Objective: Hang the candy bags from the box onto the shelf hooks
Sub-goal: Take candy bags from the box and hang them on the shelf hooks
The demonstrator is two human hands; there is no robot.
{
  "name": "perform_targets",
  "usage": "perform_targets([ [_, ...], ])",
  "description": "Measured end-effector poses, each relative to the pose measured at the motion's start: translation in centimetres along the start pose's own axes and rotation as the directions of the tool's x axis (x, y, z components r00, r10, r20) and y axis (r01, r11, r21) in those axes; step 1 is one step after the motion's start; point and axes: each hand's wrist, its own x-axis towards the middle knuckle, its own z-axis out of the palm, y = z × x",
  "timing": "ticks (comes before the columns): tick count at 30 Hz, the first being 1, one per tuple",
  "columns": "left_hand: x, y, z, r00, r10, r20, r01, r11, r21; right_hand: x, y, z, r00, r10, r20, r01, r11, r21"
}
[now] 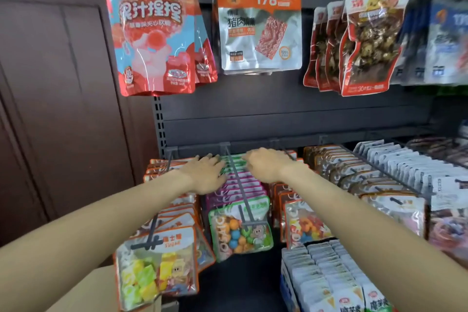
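A long grey hook (236, 180) juts from the shelf's back panel, loaded with candy bags. The front one is a green-edged candy bag (240, 229) of coloured balls, with purple-edged bags (235, 192) behind it and more green-edged ones at the back. My left hand (206, 172) lies with straight fingers on the tops of the rear bags, left of the hook. My right hand (266, 164) rests on the same rear bags from the right, fingers bent down over them and fingertips hidden. A cardboard box (101, 289) shows at the bottom left; its inside is hidden.
Orange-edged sugar candy bags (157, 261) fill the hook to the left, and similar orange-edged bags (304, 225) hang to the right. White packets (326, 276) stand lower right. Above hang a red strawberry bag (152, 33), a pork jerky bag (260, 28) and brown snack bags (367, 43). A brown wall panel is at left.
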Motion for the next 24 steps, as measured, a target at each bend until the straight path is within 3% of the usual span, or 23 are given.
perform_targets([
  [3,1.5,-0.2,0.4,0.998,-0.007,0.066,0.011,0.998,-0.054,2.6,-0.8,0.8,0.997,-0.015,0.079,0.007,0.995,0.098],
  [10,2.0,-0.8,1.3,0.992,-0.015,0.129,0.04,0.98,-0.197,3.6,-0.2,2.9,0.969,0.053,0.242,-0.067,0.997,0.048],
  [24,2.7,-1.4,1.0,0.998,-0.033,0.046,0.038,0.992,-0.124,3.7,0.2,2.8,0.971,0.045,0.236,-0.057,0.997,0.047],
])
